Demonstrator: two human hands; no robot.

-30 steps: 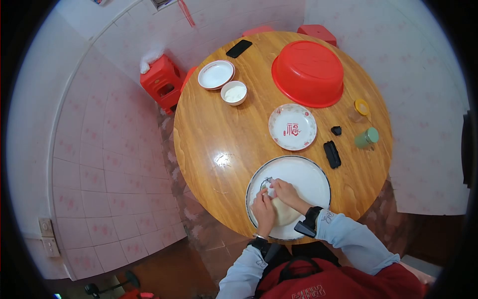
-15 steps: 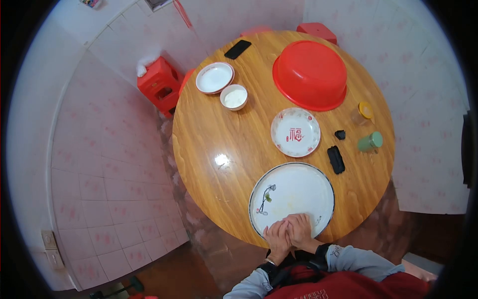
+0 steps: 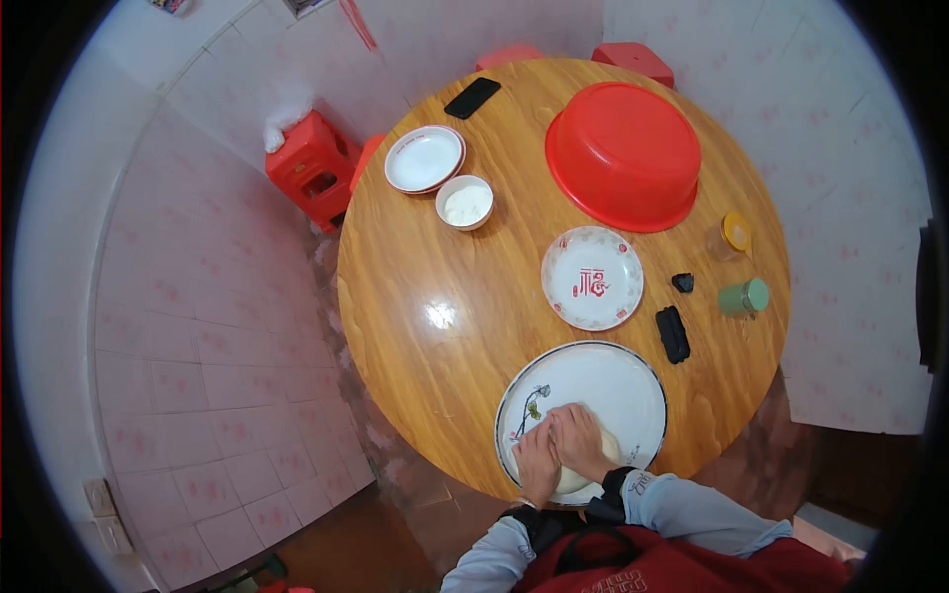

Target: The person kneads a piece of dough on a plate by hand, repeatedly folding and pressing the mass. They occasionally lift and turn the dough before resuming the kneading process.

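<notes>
A pale lump of dough [image 3: 573, 481] lies on the near part of a large white platter [image 3: 633, 395] with a dark rim and a flower drawing. My left hand [image 3: 537, 461] presses on the dough's left side, fingers curled over it. Against it, my right hand [image 3: 580, 439] lies across the top of the dough, its fingers bent over the far side. Both hands hide much of the dough. Just beyond the platter is a white plate [image 3: 593, 306] with a red character.
An upturned red basin [image 3: 623, 148] sits at the back right. Rightward are a yellow-lidded jar [image 3: 733, 235], a green-lidded container [image 3: 743, 297] and a black case [image 3: 673, 334]. At the back left are stacked plates [image 3: 423, 158], a bowl of white powder [image 3: 465, 204] and a phone [image 3: 472, 98].
Both hands have moved forward from the platter's near edge, farther onto it. The dough, hidden before, now shows beneath and beside them. The view has shifted slightly.
</notes>
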